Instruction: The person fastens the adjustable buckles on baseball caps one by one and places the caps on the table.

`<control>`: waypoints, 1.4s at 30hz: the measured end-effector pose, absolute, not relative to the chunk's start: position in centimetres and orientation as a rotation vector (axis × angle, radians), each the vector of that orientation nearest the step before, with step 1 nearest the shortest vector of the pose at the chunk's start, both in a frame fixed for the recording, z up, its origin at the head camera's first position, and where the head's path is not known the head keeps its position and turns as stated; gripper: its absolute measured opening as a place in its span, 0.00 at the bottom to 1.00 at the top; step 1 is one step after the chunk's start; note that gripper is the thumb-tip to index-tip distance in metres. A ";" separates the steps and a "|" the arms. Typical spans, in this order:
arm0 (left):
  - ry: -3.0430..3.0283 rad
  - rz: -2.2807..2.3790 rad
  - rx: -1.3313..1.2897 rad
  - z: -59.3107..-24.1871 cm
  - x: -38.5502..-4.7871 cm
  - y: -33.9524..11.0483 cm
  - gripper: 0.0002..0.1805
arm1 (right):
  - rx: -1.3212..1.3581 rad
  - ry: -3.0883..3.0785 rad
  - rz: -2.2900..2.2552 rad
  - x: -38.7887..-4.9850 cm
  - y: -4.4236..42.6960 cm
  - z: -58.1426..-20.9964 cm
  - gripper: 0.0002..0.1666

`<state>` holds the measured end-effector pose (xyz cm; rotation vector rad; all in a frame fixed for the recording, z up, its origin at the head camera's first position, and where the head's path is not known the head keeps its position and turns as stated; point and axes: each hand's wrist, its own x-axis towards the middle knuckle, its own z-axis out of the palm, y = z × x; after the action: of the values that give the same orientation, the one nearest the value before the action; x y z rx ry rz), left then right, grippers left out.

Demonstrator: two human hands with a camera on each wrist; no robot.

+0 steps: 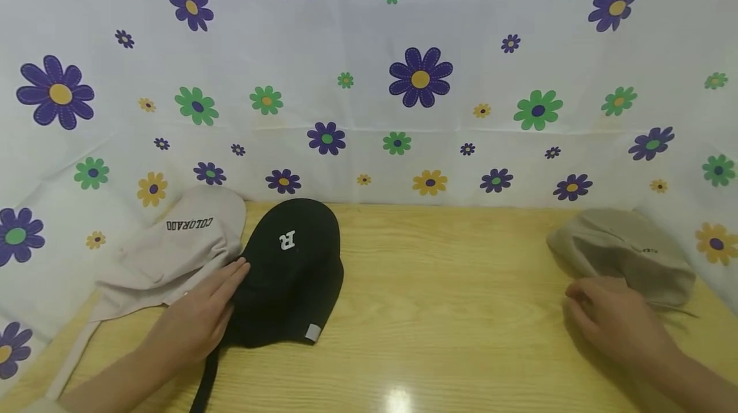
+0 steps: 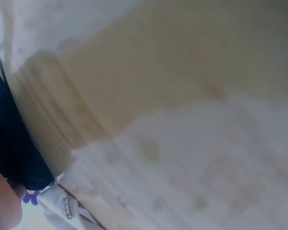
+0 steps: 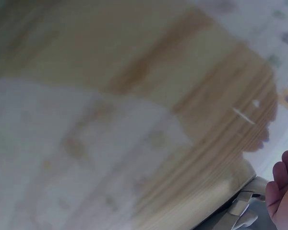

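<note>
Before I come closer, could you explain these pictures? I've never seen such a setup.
There's no machine here, just a person working bare-handed. The wide picture comes from a camera on the head; the other two from one on each wrist. On the table lie a pale cap and a black cap at the left, and a tan cap at the right. The left hand touches the black cap's edge; whether it grips, I can't tell. The right hand is beside the tan cap, holding nothing that I can see.
</note>
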<state>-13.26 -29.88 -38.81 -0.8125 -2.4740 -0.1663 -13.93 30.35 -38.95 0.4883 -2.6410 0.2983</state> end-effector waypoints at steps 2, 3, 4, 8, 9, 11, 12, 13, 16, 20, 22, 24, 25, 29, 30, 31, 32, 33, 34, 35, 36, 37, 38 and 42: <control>-2.481 -0.155 -0.806 -38.8 -13.2 -29.8 0.39 | 0.492 -2.668 0.311 -14.1 29.9 -38.8 0.05; -2.478 -0.153 -0.804 -38.8 -13.1 -29.8 0.33 | 0.498 -2.667 0.318 -14.1 29.6 -38.8 0.05; -2.469 -0.149 -0.806 -38.8 -13.1 -29.8 0.28 | 0.502 -2.675 0.323 -14.2 29.4 -38.8 0.05; -2.463 -0.159 -0.823 -38.7 -13.0 -29.2 0.24 | 0.516 -2.674 0.307 -14.1 29.0 -39.1 0.06; -2.467 -0.171 -0.828 -38.7 -13.0 -29.0 0.24 | 0.515 -2.668 0.300 -14.1 29.0 -39.2 0.06; -2.486 -0.192 -0.832 -38.6 -13.1 -28.4 0.30 | 0.508 -2.674 0.293 -13.9 29.0 -39.1 0.07; -2.493 -0.204 -0.835 -38.5 -13.2 -28.1 0.35 | 0.505 -2.679 0.293 -13.8 28.9 -39.1 0.07; -2.497 -0.215 -0.833 -38.5 -13.2 -27.9 0.35 | 0.509 -2.681 0.292 -13.8 28.8 -39.0 0.07; -2.492 -0.227 -0.840 -38.4 -13.3 -27.3 0.34 | 0.535 -2.685 0.297 -13.9 28.4 -38.7 0.06; -2.489 -0.221 -0.857 -38.4 -13.4 -26.6 0.33 | 0.573 -2.657 0.289 -13.8 27.9 -38.7 0.07; -2.485 -0.222 -0.867 -38.3 -13.5 -26.3 0.33 | 0.583 -2.629 0.286 -13.9 27.8 -38.9 0.08; -2.477 -0.224 -0.878 -38.3 -13.5 -25.9 0.32 | 0.592 -2.602 0.291 -13.9 27.6 -39.0 0.09; -2.477 -0.227 -0.882 -38.3 -13.5 -25.8 0.32 | 0.599 -2.590 0.292 -13.9 27.6 -39.1 0.09; -2.480 -0.221 -0.892 -38.4 -13.7 -25.1 0.32 | 0.629 -2.559 0.289 -14.0 27.5 -39.4 0.11; -2.484 -0.221 -0.892 -38.4 -13.7 -24.9 0.32 | 0.637 -2.552 0.287 -14.0 27.6 -39.5 0.11; -2.489 -0.221 -0.892 -38.4 -13.8 -24.8 0.32 | 0.643 -2.544 0.283 -14.0 27.6 -39.5 0.11; -2.492 -0.220 -0.892 -38.4 -13.8 -24.6 0.32 | 0.648 -2.536 0.280 -14.0 27.6 -39.5 0.12; -2.496 -0.220 -0.892 -38.4 -13.8 -24.5 0.31 | 0.654 -2.530 0.280 -14.0 27.5 -39.6 0.12; -2.497 -0.221 -0.896 -38.5 -13.9 -24.4 0.30 | 0.655 -2.525 0.277 -14.0 27.5 -39.6 0.12; -2.496 -0.224 -0.901 -38.5 -13.9 -24.3 0.27 | 0.657 -2.523 0.280 -14.0 27.4 -39.6 0.12; -2.493 -0.224 -0.904 -38.5 -13.9 -24.1 0.24 | 0.656 -2.521 0.280 -14.0 27.4 -39.6 0.12; -2.488 -0.223 -0.909 -38.6 -13.9 -24.0 0.23 | 0.657 -2.517 0.281 -13.9 27.3 -39.5 0.11; -2.485 -0.221 -0.913 -38.6 -14.0 -23.9 0.24 | 0.659 -2.515 0.282 -13.9 27.2 -39.5 0.11; -2.486 -0.219 -0.919 -38.6 -14.0 -23.4 0.25 | 0.681 -2.503 0.298 -13.9 27.0 -39.5 0.11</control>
<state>-13.98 -23.43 -38.60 -0.9187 -2.4860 -0.2189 -13.91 27.03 -39.46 0.6812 -2.5031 0.2984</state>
